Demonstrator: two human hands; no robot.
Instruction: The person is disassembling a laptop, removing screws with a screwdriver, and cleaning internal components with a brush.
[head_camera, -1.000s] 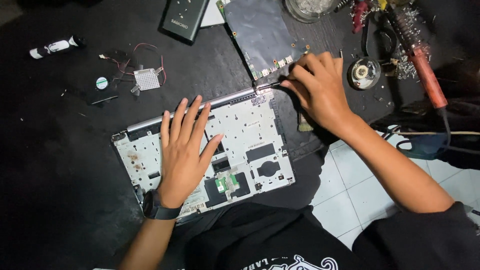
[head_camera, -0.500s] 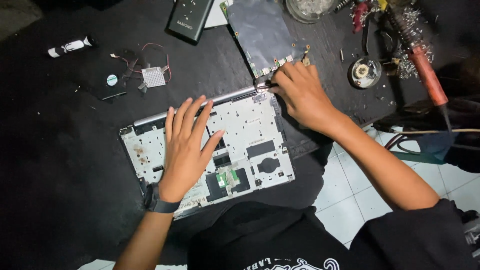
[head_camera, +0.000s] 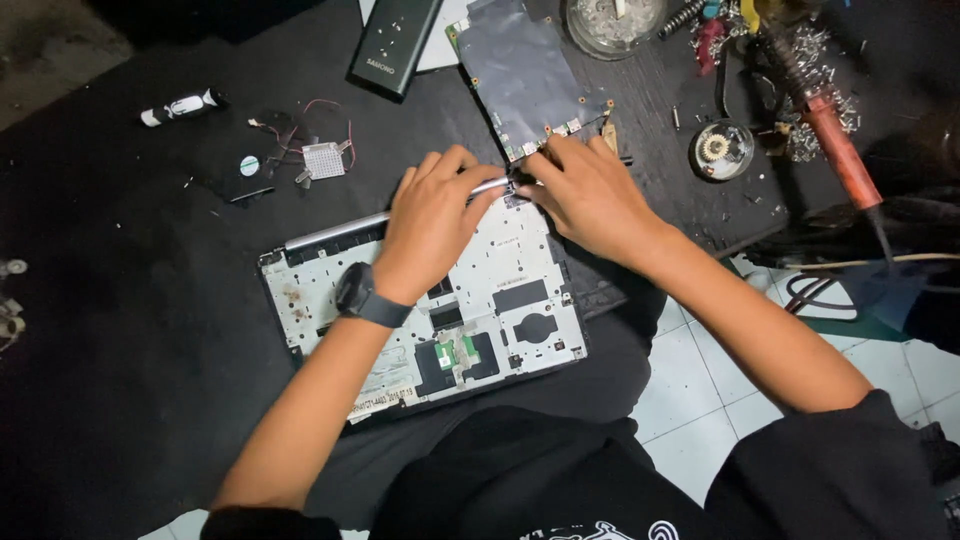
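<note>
An opened silver laptop shell lies inside-up on a black mat, partly over my lap. My left hand, with a dark wristwatch, rests on the shell's far edge, fingers curled at the silver hinge bar. My right hand meets it at the shell's far right corner, fingertips pinched on a small part at the hinge. What the fingertips grip is hidden. A dark circuit board lies just beyond both hands.
A black rectangular device lies at the top. A small fan and heatsink with red wires sit left of the hands, with a small white-and-black tube farther left. A red-handled soldering iron, a round tin and a glass dish stand at right.
My left hand has slid from the middle of the shell up to its far edge, meeting my right hand at the hinge corner. The view has shifted slightly.
</note>
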